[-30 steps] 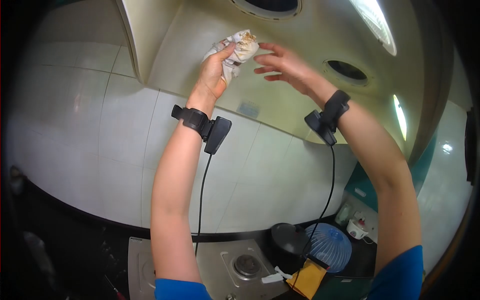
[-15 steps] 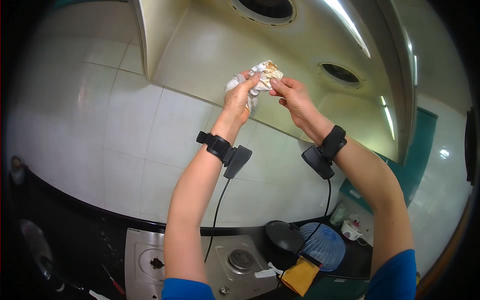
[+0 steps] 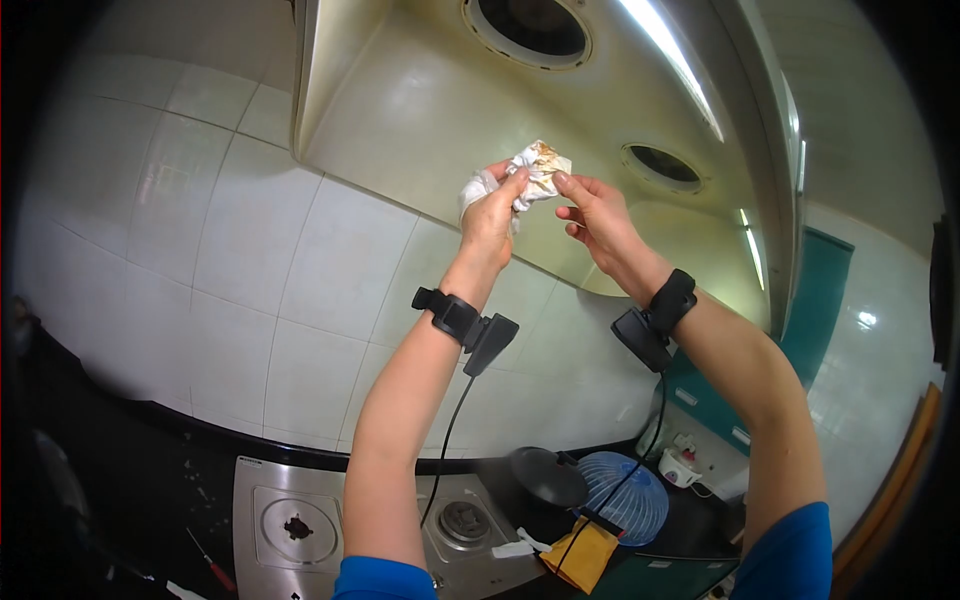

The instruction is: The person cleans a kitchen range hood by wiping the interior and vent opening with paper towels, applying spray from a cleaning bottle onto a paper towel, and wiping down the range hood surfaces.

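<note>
A crumpled white cloth with brown and yellowish stains is held up in front of the range hood. My left hand is closed around it, thumb on the near side, and part of the cloth bulges out behind the fingers. At the cloth's right edge, my right hand pinches a bit of it between thumb and forefinger; the other fingers curl loosely below. Both wrists carry black straps with small dark boxes and cables.
Two round vents sit in the hood, the nearer vent above my hands. Below are a steel gas stove, a black lidded pan, a blue mesh cover, a yellow cloth and a red-handled screwdriver.
Both hands and the cloth sit slightly lower and further right in view. The right fingers have spread a little while the thumb stays at the cloth's edge. The view has shifted somewhat.
</note>
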A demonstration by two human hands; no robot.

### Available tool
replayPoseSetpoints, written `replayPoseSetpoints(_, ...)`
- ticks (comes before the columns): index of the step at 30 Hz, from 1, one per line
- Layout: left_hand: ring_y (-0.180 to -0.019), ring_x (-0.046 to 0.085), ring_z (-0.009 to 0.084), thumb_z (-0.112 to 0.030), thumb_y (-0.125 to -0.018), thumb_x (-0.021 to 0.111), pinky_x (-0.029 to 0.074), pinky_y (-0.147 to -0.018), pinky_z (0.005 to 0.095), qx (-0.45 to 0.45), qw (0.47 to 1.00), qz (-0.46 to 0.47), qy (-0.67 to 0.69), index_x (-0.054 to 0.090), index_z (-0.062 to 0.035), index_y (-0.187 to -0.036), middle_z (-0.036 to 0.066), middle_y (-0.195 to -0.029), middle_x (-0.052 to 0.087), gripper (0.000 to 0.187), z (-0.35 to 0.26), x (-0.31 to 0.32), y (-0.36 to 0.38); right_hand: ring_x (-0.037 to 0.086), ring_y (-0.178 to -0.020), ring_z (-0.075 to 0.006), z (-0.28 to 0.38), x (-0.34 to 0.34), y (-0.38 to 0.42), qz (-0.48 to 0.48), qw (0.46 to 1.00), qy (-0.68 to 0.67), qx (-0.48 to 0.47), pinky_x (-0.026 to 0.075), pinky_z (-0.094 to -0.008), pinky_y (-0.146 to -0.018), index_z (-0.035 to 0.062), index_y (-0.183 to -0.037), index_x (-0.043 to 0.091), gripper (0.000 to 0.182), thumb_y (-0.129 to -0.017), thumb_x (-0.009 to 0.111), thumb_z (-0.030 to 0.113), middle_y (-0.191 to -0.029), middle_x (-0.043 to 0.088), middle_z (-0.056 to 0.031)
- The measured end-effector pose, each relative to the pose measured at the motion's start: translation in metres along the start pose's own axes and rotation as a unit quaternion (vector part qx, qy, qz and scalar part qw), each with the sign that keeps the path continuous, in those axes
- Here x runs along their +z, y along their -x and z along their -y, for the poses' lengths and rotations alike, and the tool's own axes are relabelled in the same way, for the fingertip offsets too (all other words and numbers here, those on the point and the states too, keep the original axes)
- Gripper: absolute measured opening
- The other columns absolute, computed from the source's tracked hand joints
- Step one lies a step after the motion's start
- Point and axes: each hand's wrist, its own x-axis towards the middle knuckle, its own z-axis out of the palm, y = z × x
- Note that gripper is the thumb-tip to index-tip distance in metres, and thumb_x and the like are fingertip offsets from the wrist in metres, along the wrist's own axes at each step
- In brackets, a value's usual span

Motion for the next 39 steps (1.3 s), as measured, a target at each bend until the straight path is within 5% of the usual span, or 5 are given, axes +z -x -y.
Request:
replayPoseSetpoints(9, -0.098, 0.063, 0.0171, -0.006, -0.092, 0.067, 0.05, -0.085, 0.0299, 0.016, 0.994, -0.091, -0.051, 0.053, 0.0056, -0.123, 0.013, -0.11, 0.064, 0.036, -0.011, 0.024, 0.022, 0.061, -0.08, -0.0078, 0.015, -0.008, 0.022, 0.078, 0.995, -0.059, 0.032, 0.046, -0.0238, -0.065, 0.004, -0.132, 0.056, 0.045, -0.095, 0.067, 0.027, -0.106, 0.064, 0.0002)
replayPoseSetpoints(22, -0.094, 0.062, 0.0153, -0.01, -0.092, 0.07, 0.049, -0.079, 0.0289, -0.012, 0.955, -0.199, -0.219, 0.05, -0.0011, -0.126, 0.009, -0.11, 0.064, 0.04, -0.049, 0.07, 0.058, 0.065, -0.087, -0.0104, 0.032, -0.039, 0.008, 0.22, 0.96, -0.098, 0.142, 0.046, -0.0246, -0.068, 0.0038, -0.121, 0.062, 0.045, -0.093, 0.07, 0.038, -0.107, 0.063, -0.0017)
replayPoseSetpoints(28, -0.083, 0.06, 0.0115, -0.013, -0.091, 0.069, 0.046, -0.073, 0.0253, -0.048, 0.888, -0.285, -0.358, 0.053, 0.0003, -0.123, 0.007, -0.102, 0.066, 0.037, -0.054, 0.095, 0.056, 0.062, -0.097, -0.0138, 0.016, -0.081, -0.051, 0.364, 0.901, -0.122, 0.204, 0.045, -0.0272, -0.071, 0.007, -0.112, 0.06, 0.048, -0.093, 0.062, 0.051, -0.114, 0.058, -0.0028)
replayPoseSetpoints(35, -0.082, 0.06, 0.0104, -0.008, -0.091, 0.068, 0.047, -0.069, 0.0244, -0.113, 0.732, -0.503, -0.446, 0.059, -0.0004, -0.115, 0.005, -0.1, 0.067, 0.027, -0.105, 0.138, 0.108, 0.059, -0.085, -0.009, -0.001, -0.064, -0.082, 0.581, 0.764, -0.143, 0.244, 0.042, -0.023, -0.064, 0.0131, -0.108, 0.061, 0.031, -0.098, 0.056, 0.042, -0.11, 0.06, 0.0007)
replayPoseSetpoints(39, -0.079, 0.061, 0.0105, -0.007, -0.091, 0.067, 0.048, -0.067, 0.0244, -0.035, 0.626, -0.592, -0.506, 0.058, 0.0004, -0.115, 0.007, -0.098, 0.067, 0.027, -0.18, 0.23, 0.262, 0.06, -0.075, -0.007, 0.028, -0.067, 0.015, 0.643, 0.727, -0.177, 0.167, 0.042, -0.0188, -0.054, 0.0121, -0.105, 0.06, 0.025, -0.099, 0.055, 0.036, -0.107, 0.06, -0.0008)
